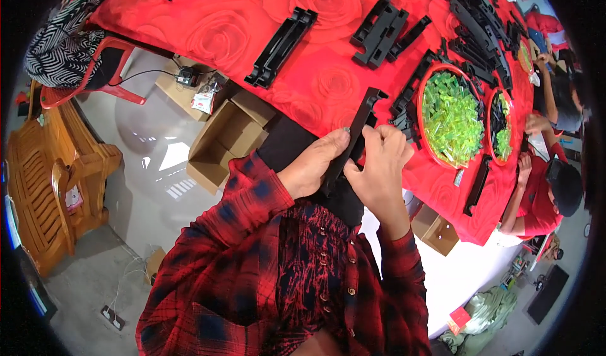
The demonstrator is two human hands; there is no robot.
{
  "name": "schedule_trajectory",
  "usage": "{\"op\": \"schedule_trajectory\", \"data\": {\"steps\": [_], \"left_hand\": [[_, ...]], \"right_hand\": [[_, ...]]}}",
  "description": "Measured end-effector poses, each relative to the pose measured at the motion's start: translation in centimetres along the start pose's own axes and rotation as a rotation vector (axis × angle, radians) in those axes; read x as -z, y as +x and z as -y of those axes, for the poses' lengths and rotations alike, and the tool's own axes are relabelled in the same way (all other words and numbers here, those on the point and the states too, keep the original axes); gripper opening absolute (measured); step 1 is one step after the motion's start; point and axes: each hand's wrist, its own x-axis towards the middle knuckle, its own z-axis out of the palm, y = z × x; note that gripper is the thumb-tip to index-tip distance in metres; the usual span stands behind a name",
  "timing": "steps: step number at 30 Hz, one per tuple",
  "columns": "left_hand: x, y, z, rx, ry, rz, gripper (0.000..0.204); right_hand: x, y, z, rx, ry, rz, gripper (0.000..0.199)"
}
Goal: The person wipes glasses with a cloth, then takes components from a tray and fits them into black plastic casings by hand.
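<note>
Over my lap, just off the table's near edge, I hold a long black plastic part (360, 117) on a slant. My left hand (315, 165) is closed around its lower left side, thumb along the edge. On the other side my right hand (383, 170) pinches at the part with bent fingers; whether a small piece sits between those fingertips is hidden. To the right stands a red-rimmed bowl (421, 113) full of small yellow-green translucent pieces. Similar black parts, one (281, 48) at the upper left and a pair of wider ones (379, 31) farther right, lie on the table.
A red rose-patterned cloth (218, 9) covers the table. A second bowl (491, 142) holds green and black pieces. Black parts are heaped (476, 15) at the far right. An open cardboard box (218, 142) stands below at left. People sit at the right, one in red (536, 195).
</note>
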Motion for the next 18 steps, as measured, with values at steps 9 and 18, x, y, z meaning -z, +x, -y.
{"op": "schedule_trajectory", "data": {"steps": [9,18], "left_hand": [[0.9,0.0,0.7,-0.014,-0.053,0.026,0.025],[2.8,1.0,0.0,0.087,0.038,-0.188,0.044]], "right_hand": [[-0.3,-0.4,-0.3,0.051,0.018,-0.004,0.048],[-0.6,-0.4,-1.8,0.083,-0.033,-0.183,0.03]]}}
